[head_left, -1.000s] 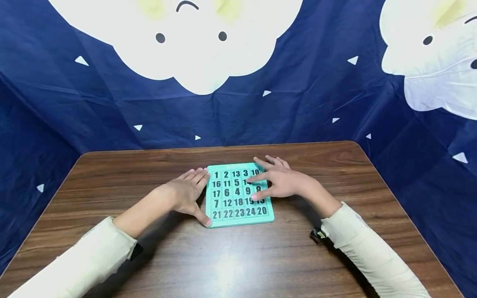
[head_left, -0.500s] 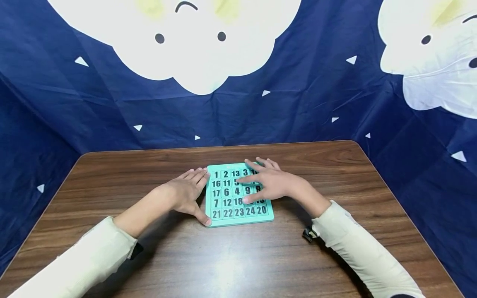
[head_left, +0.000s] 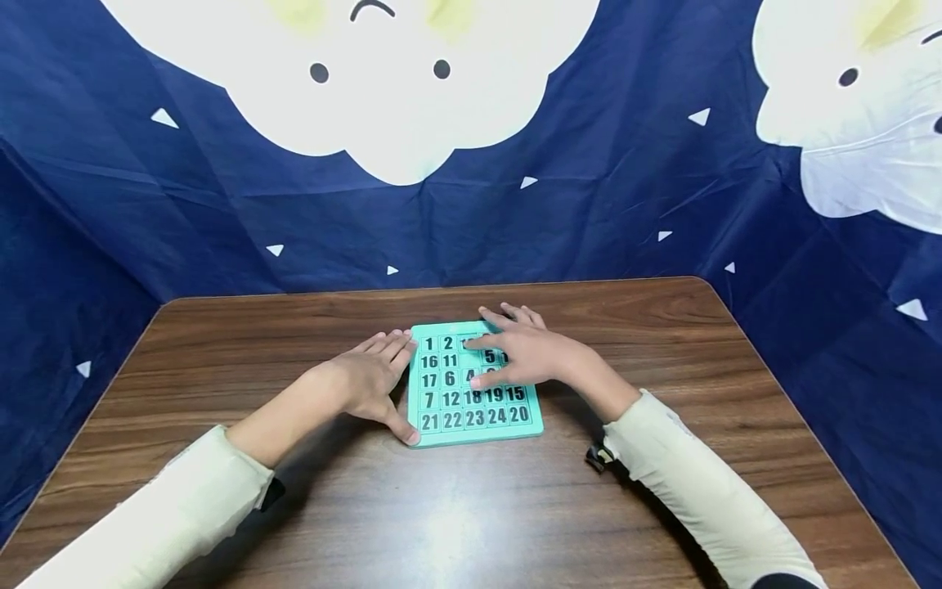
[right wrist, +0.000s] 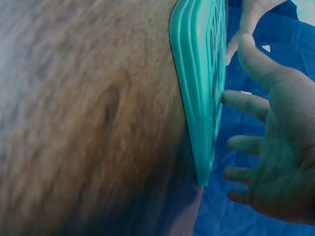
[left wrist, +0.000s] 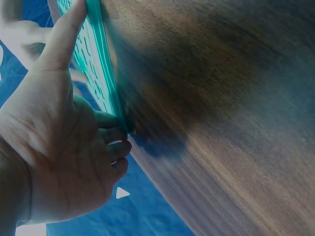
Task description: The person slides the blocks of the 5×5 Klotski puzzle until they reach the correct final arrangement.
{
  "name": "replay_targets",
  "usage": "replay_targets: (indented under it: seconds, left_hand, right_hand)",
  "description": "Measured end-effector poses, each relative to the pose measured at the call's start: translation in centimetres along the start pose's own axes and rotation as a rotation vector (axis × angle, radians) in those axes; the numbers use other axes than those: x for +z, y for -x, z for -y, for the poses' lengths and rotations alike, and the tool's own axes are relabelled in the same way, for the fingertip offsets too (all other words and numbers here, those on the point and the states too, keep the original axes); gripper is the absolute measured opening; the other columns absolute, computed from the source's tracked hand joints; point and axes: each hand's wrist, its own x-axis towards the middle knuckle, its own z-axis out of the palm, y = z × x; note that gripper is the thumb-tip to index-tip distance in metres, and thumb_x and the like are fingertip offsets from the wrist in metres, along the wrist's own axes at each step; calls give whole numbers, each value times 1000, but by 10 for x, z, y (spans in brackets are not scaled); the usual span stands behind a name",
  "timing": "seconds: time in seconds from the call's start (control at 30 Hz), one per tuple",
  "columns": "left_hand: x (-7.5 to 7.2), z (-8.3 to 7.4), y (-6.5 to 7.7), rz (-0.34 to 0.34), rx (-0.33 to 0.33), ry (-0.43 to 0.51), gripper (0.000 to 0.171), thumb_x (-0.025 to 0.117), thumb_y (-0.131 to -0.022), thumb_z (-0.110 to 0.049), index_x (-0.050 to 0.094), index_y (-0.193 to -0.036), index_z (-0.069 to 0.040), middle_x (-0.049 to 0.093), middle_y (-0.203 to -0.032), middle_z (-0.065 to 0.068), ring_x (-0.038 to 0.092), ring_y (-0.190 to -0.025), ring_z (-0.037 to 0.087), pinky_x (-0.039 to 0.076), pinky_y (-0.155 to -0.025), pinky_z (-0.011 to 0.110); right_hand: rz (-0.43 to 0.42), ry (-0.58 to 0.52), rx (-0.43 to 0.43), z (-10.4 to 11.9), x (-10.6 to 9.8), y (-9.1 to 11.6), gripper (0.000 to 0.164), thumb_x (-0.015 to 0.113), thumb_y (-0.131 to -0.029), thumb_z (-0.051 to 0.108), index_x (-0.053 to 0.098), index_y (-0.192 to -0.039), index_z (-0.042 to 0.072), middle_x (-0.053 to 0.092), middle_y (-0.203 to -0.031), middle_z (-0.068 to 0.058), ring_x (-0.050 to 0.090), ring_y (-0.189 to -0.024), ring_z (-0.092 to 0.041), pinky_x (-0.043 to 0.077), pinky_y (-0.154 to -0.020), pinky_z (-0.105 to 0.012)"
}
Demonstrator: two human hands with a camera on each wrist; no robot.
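A turquoise number sliding puzzle (head_left: 478, 438) lies flat on the wooden table in the head view, printed with black numbers. A blank gap shows in its second row, between the 11 and the 5. My left hand (head_left: 365, 383) rests along the puzzle's left edge, thumb at the near corner and fingers at the far part. My right hand (head_left: 540, 353) is over the puzzle's right side with fingers spread. Its index fingertip is at the 13 tile, partly covering it, and the thumb is over the 4. In the right wrist view the index fingertip (right wrist: 227, 97) meets the puzzle's face.
The brown wood-grain table (head_left: 353, 507) extends around the puzzle on all sides. Behind it hangs a dark blue cloth (head_left: 331, 221) with white clouds and small triangles. A dark device (head_left: 598, 456) sits at the right sleeve's cuff.
The 5 tile has slid right, leaving the gap in the third column. My right hand has moved left, then its index finger up to the 13. The left hand has stayed in place.
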Motion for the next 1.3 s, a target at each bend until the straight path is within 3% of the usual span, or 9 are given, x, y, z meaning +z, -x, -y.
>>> replay_targets:
  seconds: [0.17, 0.27, 0.4, 0.57, 0.8, 0.97, 1.07, 1.2, 1.3]
  left_hand:
    - [1, 0, 1, 2, 1, -4, 157, 80, -77, -92, 12, -179, 6, 7, -189, 29, 8, -178, 44, 8, -148, 58]
    - [1, 0, 1, 2, 1, -2, 157, 80, -77, -92, 12, -179, 6, 7, -189, 29, 8, -178, 44, 8, -148, 59]
    - [1, 0, 1, -4, 8, 3, 157, 81, -77, -92, 12, -179, 6, 7, -189, 29, 8, -178, 44, 8, -148, 58]
    - [2, 2, -1, -3, 2, -9, 156, 80, -77, -92, 13, -179, 6, 9, -189, 28, 9, -179, 43, 9, -148, 57]
    - [1, 1, 0, 0, -5, 12, 158, 82, -76, -91, 12, -179, 6, 6, -189, 29, 8, -179, 43, 8, -149, 57]
    - [1, 0, 0, 2, -2, 3, 157, 81, -77, -91, 11, -179, 6, 5, -189, 29, 8, -179, 43, 7, -149, 57]
    - [0, 0, 0, 4, -2, 5, 157, 81, -77, -91, 11, -179, 6, 5, -189, 29, 7, -179, 43, 7, -149, 57]
    - [0, 0, 0, 8, -6, 3, 157, 81, -77, -91, 11, -179, 6, 5, -189, 29, 7, -179, 43, 7, -149, 57]
    - [0, 0, 0, 8, -4, 1, 157, 81, -77, -91, 11, -179, 6, 5, -189, 29, 7, -179, 43, 7, -149, 57]
  right_hand:
    - [48, -31, -44, -2, -7, 8, 64, 72, -102, 72, 69, -157, 38, 13, -192, -11, 1, -177, -52, 2, -139, -82]
    - [11, -30, -1, -6, -11, 11, 63, 73, -101, 70, 72, -154, 35, 14, -192, -12, 2, -177, -52, 2, -139, -82]
    - [-15, -18, 72, -10, -10, 8, 68, 76, -100, 69, 67, -158, 35, 12, -192, -14, 2, -177, -52, 2, -141, -79]
    - [13, -37, 11, -7, -4, 3, 77, 73, -99, 75, 59, -166, 38, 8, -192, -13, 0, -177, -52, 2, -140, -81]
    - [-34, -45, 20, -8, -12, 11, 56, 82, -94, 71, 83, -136, 35, 16, -192, -10, -1, -177, -52, -1, -140, -80]
    - [-62, -10, 67, -14, -8, 9, 63, 80, -96, 70, 76, -149, 36, 16, -191, -13, 2, -176, -54, 1, -140, -79]
    - [-67, -19, 30, -11, -4, 7, 64, 77, -98, 70, 72, -153, 37, 14, -191, -14, 4, -176, -54, 2, -140, -80]
    - [-26, -36, -46, -5, -1, 8, 64, 76, -99, 71, 72, -154, 39, 13, -191, -15, 3, -176, -55, 2, -139, -82]
    - [-36, -10, -13, -4, -4, 12, 58, 78, -98, 69, 78, -146, 37, 19, -190, -15, 3, -176, -55, 2, -139, -81]
